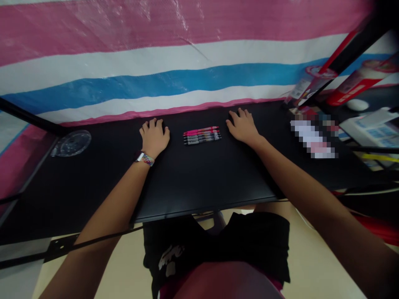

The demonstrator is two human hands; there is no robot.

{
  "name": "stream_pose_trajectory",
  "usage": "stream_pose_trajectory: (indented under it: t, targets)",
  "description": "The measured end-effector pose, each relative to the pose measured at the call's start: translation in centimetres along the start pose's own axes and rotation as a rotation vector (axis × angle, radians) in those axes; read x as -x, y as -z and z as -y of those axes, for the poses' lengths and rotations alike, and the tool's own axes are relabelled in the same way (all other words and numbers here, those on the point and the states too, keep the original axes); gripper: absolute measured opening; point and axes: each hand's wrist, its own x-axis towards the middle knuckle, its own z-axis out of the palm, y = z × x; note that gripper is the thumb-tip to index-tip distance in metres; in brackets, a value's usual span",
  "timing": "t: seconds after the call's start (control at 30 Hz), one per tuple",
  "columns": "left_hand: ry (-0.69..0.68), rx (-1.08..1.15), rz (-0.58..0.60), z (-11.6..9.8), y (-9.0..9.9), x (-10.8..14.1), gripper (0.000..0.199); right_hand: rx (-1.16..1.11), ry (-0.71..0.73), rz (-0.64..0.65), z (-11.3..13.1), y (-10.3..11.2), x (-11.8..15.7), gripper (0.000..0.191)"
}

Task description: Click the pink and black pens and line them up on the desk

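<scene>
Several pens lie side by side in a neat stack on the black table [199,178], pink-red pens [201,132] at the back and grey-black pens [202,139] nearer the front edge. To their left, my left hand [154,137] rests palm down on the tabletop, fingers spread, with a colourful woven band and a watch on the wrist. My right hand [243,126] lies flat to the right of the pens, its fingers apart. Neither hand touches the pens or holds anything.
A clear plastic lid or container [74,143] sits at the far left. At the right are a cup with a red straw [311,83], a red and white cup [355,85], a white mouse [357,104] and a pixelated item [313,139]. A striped sheet [187,79] hangs behind.
</scene>
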Motion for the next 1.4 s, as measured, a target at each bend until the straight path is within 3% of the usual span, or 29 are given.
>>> stream_pose_trajectory:
  t: [0.13, 0.23, 0.33, 0.5, 0.6, 0.73, 1.17, 1.4]
  targets:
    - [-0.039, 0.080, -0.075, 1.0, -1.1, -0.4, 0.057, -0.089, -0.015, -0.065, 0.3, 0.0, -0.2, 0.064]
    - [-0.063, 0.143, -0.111, 1.6, -1.8, -0.7, 0.055, -0.214, 0.068, -0.141, 1.5, 0.7, 0.1, 0.056]
    - [-0.066, 0.173, -0.124, 1.8, -2.1, -0.8, 0.055, -0.254, 0.282, -0.191, 3.5, 1.7, 1.5, 0.052]
    - [-0.062, 0.143, -0.120, 1.6, -1.9, -0.7, 0.054, -0.461, 0.834, -0.195, 6.2, 1.5, 3.6, 0.030]
    - [-0.062, 0.125, -0.104, 1.6, -1.6, -0.6, 0.054, -0.533, 0.946, -0.197, 6.8, 0.5, 3.9, 0.022]
    - [-0.053, 0.113, -0.082, 1.6, -1.4, -0.6, 0.055, -0.555, 0.964, -0.210, 6.7, -0.1, 3.7, 0.017]
    - [-0.073, 0.130, -0.111, 1.9, -1.6, -0.7, 0.053, -0.633, 0.949, -0.183, 6.6, 0.1, 3.5, 0.025]
    - [-0.057, 0.127, -0.107, 1.9, -1.8, -0.6, 0.052, -0.653, 0.910, -0.093, 6.6, 0.2, 3.3, 0.026]
